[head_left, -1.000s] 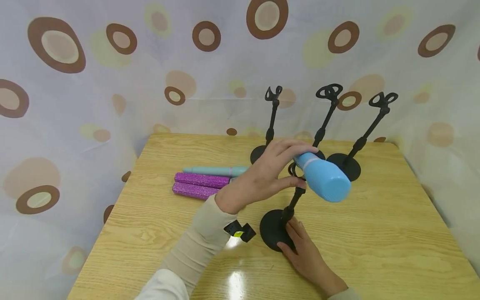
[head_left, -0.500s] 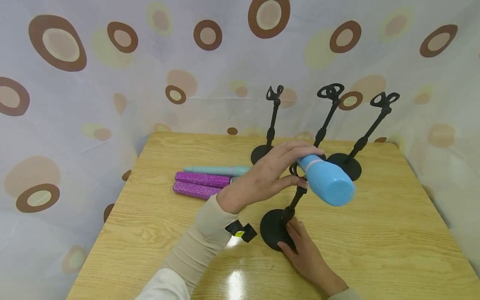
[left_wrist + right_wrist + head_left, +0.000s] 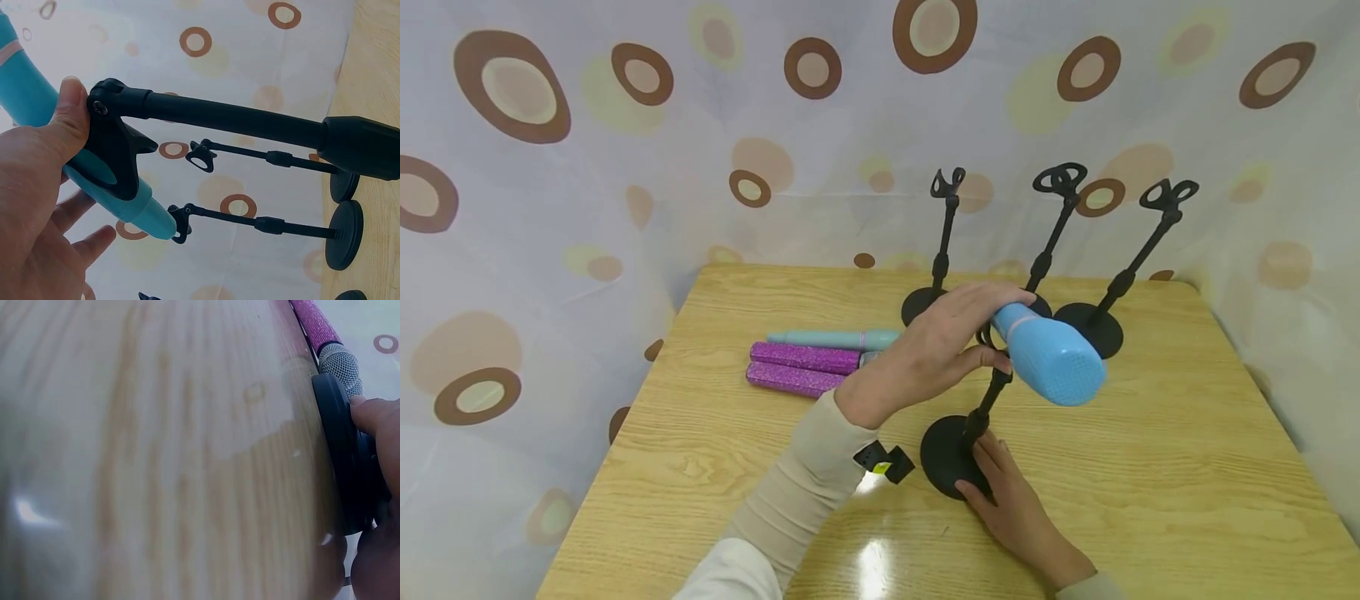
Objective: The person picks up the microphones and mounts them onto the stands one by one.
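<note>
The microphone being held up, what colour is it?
The microphone is light blue with a thin pale pink band; the head view shows it best.

- We have open tabletop (image 3: 1195,467) right of the right hand (image 3: 1018,517), with room to pass.
- Toward the back, three black stands (image 3: 1122,283) bar our way.
- On the left, purple microphones (image 3: 805,357) block us; nearer, beside the sleeve (image 3: 790,483), we find bare wood.
- Between the hands, the front stand (image 3: 946,457) and blue microphone (image 3: 1054,357) obstruct us.

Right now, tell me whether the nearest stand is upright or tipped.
Upright: its post rises from the round base, which the right hand grips.
</note>
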`<state>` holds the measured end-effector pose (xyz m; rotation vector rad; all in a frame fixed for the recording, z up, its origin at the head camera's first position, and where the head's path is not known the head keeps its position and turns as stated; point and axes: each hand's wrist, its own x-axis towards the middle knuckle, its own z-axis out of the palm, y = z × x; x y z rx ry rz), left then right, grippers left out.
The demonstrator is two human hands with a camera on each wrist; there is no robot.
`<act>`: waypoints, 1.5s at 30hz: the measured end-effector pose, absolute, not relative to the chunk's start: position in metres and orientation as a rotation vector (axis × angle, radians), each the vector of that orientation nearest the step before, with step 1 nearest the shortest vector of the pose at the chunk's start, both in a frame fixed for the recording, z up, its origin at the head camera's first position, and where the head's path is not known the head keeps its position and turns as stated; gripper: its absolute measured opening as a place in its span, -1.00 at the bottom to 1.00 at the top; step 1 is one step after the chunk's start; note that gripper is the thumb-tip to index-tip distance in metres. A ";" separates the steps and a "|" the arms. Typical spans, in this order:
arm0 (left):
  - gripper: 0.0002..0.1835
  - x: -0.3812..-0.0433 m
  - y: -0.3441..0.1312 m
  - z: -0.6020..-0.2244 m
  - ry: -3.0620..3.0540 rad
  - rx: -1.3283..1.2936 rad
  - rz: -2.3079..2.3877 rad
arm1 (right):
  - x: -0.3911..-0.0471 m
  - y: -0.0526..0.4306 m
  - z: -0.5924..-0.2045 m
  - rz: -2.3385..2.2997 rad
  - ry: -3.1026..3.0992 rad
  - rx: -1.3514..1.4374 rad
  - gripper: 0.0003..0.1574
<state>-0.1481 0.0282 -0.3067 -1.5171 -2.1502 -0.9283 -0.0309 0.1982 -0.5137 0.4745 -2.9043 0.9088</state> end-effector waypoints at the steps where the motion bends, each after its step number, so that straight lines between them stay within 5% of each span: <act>1: -0.33 -0.148 0.028 -0.307 -2.151 -1.509 -0.921 | -0.031 0.198 -0.514 0.904 -2.905 0.475 -0.26; 14: -0.47 -0.145 0.028 -0.308 -2.211 -1.509 -0.865 | -0.032 0.198 -0.515 0.923 -2.888 0.477 -0.25; 45: -0.45 -0.130 0.033 -0.329 -2.209 -1.384 -1.311 | -0.030 0.197 -0.511 0.958 -2.938 0.443 -0.23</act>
